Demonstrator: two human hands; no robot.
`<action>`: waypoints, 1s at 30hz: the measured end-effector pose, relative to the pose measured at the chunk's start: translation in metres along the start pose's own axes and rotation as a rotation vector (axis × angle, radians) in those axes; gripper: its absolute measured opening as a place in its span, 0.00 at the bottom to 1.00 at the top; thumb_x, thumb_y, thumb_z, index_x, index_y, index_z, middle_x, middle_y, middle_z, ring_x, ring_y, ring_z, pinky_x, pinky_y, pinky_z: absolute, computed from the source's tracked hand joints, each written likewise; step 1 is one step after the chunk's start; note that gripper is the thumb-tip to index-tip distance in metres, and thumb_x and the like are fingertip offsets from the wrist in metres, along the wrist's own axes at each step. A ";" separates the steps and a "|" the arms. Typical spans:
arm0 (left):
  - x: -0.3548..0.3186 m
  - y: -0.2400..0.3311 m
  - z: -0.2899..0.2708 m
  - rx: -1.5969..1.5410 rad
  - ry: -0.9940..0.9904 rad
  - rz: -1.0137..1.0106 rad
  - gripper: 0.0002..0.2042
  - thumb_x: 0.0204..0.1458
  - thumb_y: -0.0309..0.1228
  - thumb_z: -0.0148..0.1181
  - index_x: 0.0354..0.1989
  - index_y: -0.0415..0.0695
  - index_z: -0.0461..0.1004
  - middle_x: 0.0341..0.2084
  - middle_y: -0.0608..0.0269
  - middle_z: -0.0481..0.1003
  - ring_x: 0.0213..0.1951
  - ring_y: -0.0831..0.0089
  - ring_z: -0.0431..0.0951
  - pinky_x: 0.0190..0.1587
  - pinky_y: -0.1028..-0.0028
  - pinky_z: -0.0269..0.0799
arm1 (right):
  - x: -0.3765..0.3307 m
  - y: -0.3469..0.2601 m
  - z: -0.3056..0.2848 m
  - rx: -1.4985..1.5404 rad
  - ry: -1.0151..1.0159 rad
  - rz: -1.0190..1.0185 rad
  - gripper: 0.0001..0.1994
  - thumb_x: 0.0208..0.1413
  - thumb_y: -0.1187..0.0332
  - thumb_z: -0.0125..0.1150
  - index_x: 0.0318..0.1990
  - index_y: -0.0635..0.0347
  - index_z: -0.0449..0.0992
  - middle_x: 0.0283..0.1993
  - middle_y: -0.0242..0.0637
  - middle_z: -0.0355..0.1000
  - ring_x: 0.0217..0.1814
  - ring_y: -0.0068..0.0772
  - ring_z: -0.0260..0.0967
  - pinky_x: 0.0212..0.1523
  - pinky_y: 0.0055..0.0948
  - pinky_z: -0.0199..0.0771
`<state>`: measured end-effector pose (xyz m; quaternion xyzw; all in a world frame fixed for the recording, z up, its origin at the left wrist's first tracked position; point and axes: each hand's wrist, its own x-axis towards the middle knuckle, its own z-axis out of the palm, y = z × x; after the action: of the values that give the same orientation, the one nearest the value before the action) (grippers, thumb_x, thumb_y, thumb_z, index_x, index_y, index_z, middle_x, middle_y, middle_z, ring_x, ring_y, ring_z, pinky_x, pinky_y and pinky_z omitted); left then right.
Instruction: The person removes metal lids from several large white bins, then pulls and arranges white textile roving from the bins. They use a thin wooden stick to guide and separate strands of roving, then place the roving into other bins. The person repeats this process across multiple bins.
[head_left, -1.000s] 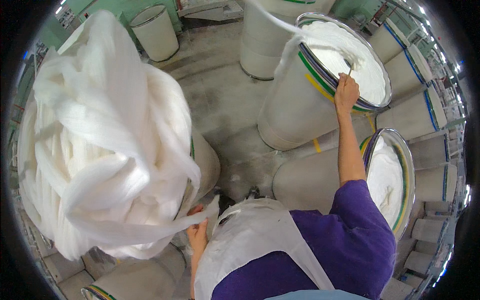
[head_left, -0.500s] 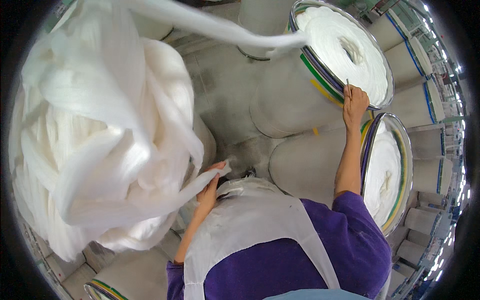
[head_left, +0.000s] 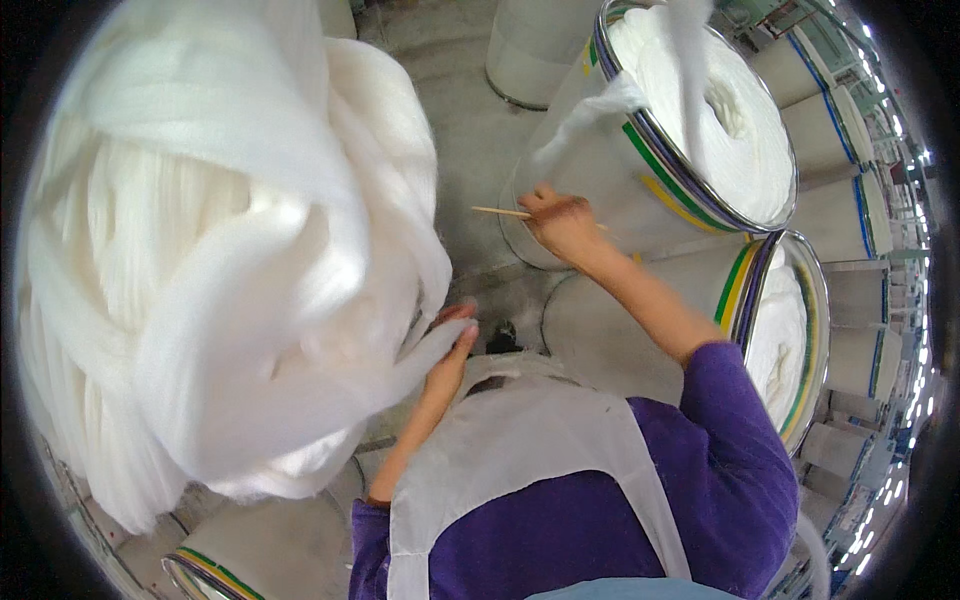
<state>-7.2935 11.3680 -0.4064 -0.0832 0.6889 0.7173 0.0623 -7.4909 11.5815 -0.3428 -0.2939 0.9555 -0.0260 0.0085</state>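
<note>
A big heap of white fibre sliver (head_left: 240,250), in thick soft ropes, fills the left of the head view. At its right edge my left hand (head_left: 455,345) is closed around the end of one sliver strand (head_left: 400,375). Held in my right hand (head_left: 560,225) is a thin wooden stick (head_left: 497,212), its tip pointing left toward the heap. Beyond this hand stands a tall pale can (head_left: 590,160) of coiled sliver (head_left: 740,130). A torn, loose strand end (head_left: 600,105) hangs over the can's left rim, and a blurred strand (head_left: 688,80) rises above the coil.
A second can (head_left: 640,320) with coiled sliver (head_left: 780,330) stands close on the right, near my right elbow. More pale cans (head_left: 825,130) line the far right. Another can (head_left: 265,550) is at lower left. Grey floor (head_left: 455,140) shows between heap and cans.
My right hand has swung left from the far can's rim, carrying the stick. The strand that stretched across to that can no longer spans the gap. My left hand has shifted slightly right.
</note>
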 end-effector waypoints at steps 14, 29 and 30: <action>0.010 -0.019 0.043 -0.151 -0.104 -0.225 0.18 0.62 0.40 0.51 0.45 0.36 0.76 0.35 0.62 0.79 0.41 0.71 0.75 0.49 0.73 0.67 | 0.007 0.043 -0.025 0.310 -0.078 0.073 0.14 0.51 0.57 0.64 0.27 0.61 0.78 0.22 0.35 0.74 0.26 0.34 0.74 0.23 0.32 0.67; 0.081 0.175 0.075 -1.006 -0.421 -0.186 0.28 0.63 0.33 0.47 0.66 0.33 0.46 0.60 0.46 0.60 0.61 0.56 0.65 0.62 0.60 0.62 | -0.086 -0.023 -0.133 1.436 0.292 0.417 0.22 0.45 0.63 0.73 0.45 0.60 0.71 0.27 0.24 0.67 0.22 0.10 0.57 0.22 0.14 0.56; 0.080 0.178 0.074 -1.007 -0.424 -0.173 0.26 0.63 0.33 0.47 0.65 0.33 0.49 0.59 0.47 0.61 0.60 0.58 0.65 0.62 0.61 0.62 | -0.086 -0.027 -0.133 1.380 0.289 0.401 0.23 0.44 0.63 0.74 0.45 0.62 0.72 0.26 0.24 0.67 0.23 0.11 0.58 0.23 0.15 0.58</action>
<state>-7.4105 11.4328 -0.2460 -0.0128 0.2238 0.9514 0.2109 -7.4092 11.6134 -0.2081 -0.0347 0.7486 -0.6584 0.0701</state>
